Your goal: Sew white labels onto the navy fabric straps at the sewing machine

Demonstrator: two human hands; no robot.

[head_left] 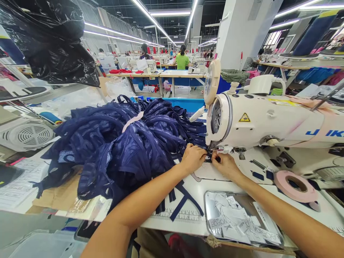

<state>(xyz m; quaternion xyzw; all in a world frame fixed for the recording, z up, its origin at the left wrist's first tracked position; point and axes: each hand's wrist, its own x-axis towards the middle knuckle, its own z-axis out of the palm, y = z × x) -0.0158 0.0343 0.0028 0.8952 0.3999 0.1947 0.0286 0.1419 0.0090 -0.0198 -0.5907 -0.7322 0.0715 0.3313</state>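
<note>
My left hand (194, 157) is closed, fingertips pressed on a dark navy strap (207, 159) right under the needle area of a white sewing machine (249, 118). Just right of the needle, my right hand (225, 165) pinches the same dark piece between thumb and fingers. The presser foot and my fingertips partly hide that piece. A large heap of navy lace garments (134, 150), tied round with a pale pink strip (132, 121), lies left of the machine, its straps trailing toward the needle.
A metal tray (205, 200) of white printed labels (233, 218) lies at the table's front edge. A pink tape roll (295, 186) sits beneath the machine arm. Ruler markings (182, 216) run along the front. A black plastic bag (59, 43) hangs upper left. People work farther back.
</note>
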